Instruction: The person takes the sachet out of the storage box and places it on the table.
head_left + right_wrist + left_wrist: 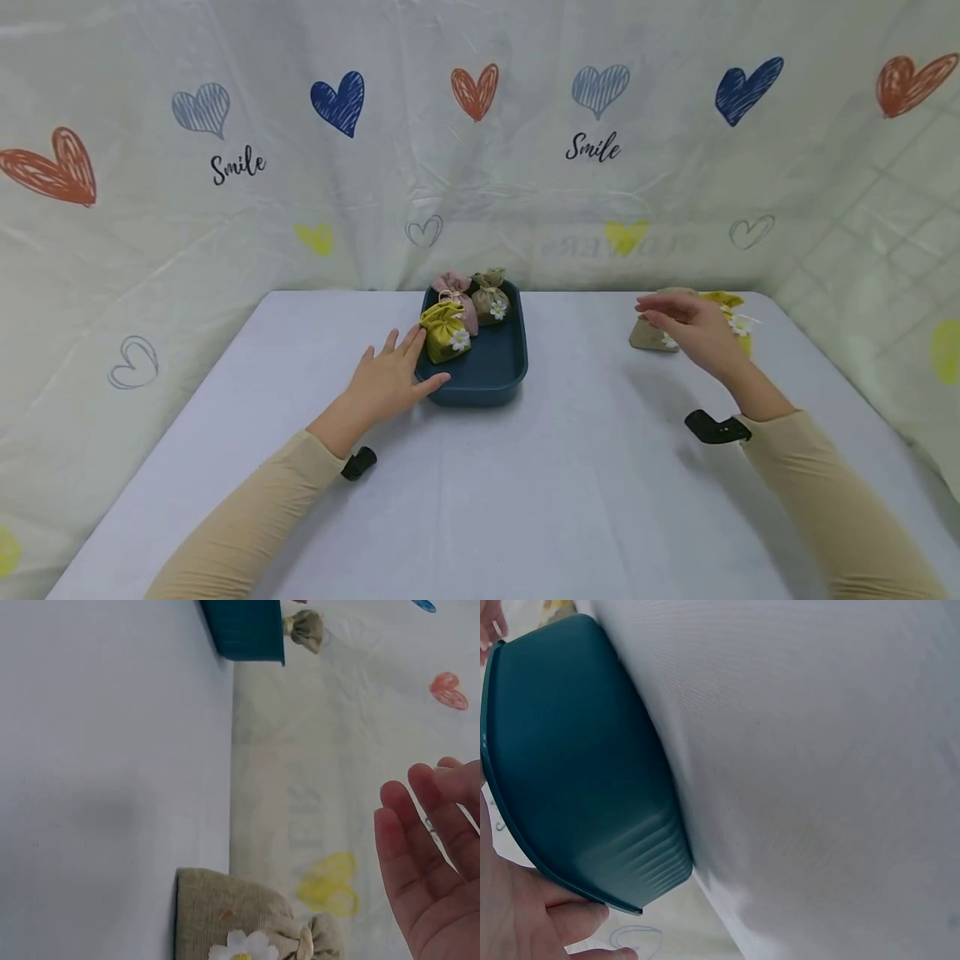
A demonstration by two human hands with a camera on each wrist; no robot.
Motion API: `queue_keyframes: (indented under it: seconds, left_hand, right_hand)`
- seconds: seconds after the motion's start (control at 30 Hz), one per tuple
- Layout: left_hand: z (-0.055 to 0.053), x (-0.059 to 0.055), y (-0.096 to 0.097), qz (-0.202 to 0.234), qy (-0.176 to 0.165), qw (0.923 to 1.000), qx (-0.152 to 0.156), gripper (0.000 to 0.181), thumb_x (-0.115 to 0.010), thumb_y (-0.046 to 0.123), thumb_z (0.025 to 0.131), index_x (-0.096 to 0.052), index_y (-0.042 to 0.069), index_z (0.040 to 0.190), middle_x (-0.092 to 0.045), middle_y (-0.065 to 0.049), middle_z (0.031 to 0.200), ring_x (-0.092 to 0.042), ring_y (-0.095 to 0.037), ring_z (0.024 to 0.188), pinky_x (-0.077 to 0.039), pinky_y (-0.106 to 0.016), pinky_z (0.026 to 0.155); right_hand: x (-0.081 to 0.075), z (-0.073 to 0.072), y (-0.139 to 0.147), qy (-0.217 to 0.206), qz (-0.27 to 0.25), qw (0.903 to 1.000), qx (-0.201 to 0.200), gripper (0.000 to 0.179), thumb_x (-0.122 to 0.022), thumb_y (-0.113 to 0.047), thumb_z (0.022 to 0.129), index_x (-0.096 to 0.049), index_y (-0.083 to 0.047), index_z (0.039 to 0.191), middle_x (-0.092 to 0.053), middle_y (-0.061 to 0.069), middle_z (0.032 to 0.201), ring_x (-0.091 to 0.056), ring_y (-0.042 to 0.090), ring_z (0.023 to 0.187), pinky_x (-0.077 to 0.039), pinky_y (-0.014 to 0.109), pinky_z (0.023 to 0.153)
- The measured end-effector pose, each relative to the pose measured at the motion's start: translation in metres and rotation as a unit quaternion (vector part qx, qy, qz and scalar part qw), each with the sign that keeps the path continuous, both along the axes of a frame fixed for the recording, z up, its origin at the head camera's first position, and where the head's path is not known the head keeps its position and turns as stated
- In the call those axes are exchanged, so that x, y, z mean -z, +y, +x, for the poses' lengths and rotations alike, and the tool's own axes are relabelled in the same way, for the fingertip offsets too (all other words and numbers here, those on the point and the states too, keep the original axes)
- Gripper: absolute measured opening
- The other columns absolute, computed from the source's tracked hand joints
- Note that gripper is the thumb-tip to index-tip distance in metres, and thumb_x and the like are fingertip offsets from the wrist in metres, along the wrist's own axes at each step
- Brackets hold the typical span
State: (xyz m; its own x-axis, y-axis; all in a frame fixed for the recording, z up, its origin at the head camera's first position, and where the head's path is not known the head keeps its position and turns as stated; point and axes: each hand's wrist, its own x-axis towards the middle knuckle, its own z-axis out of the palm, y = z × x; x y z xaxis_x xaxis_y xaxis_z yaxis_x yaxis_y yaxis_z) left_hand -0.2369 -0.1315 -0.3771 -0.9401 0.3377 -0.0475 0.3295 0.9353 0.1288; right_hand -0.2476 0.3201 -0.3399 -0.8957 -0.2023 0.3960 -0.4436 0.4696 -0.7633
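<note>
A dark teal plastic bin (483, 392) stands toward the back of the table. Inside it are a yellow drawstring pouch (442, 342) with a white flower, a pink pouch (468, 312) and a brown pouch (489, 293). My left hand (386, 382) rests at the bin's left rim, fingers spread beside the yellow pouch; in the left wrist view, fingertips (581, 919) show at the rim. Over at the right, my empty right hand (693, 327) hovers with loosely bent fingers above a beige pouch (648, 335) and a second yellow pouch (738, 340), partly hiding both.
A white cloth (570, 483) covers the table, whose back edge meets a pale curtain (525, 183) printed with hearts. Black straps, with the wrist cameras, jut from under both sleeves (817, 475).
</note>
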Motion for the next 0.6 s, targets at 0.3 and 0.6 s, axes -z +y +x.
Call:
queue_keyframes:
  seconds: [0.3, 0.6]
  left_hand:
    - [-0.002, 0.002, 0.001, 0.005, 0.006, 1.0, 0.0, 0.096, -0.043, 0.072, 0.099, -0.016, 0.007, 0.165, -0.017, -0.011, 0.17, -0.014, -0.041, 0.154, -0.02, -0.068, 0.116]
    - [-0.002, 0.003, 0.0, -0.002, 0.003, 1.0, -0.001, 0.097, -0.043, 0.072, 0.099, -0.017, 0.006, 0.165, -0.016, -0.011, 0.17, -0.015, -0.041, 0.154, -0.021, -0.068, 0.116]
  right_hand:
    - [-0.002, -0.002, -0.025, -0.034, 0.033, 0.9984, -0.028, 0.033, -0.062, -0.008, 0.104, -0.064, 0.005, 0.133, -0.072, 0.005, 0.119, -0.066, -0.003, 0.099, -0.053, 0.015, 0.081]
    - [-0.001, -0.004, -0.049, -0.035, 0.036, 0.9976, -0.049, 0.031, -0.063, -0.009, 0.104, -0.066, 0.003, 0.132, -0.069, 0.022, 0.124, -0.069, 0.01, 0.103, -0.053, 0.015, 0.083]
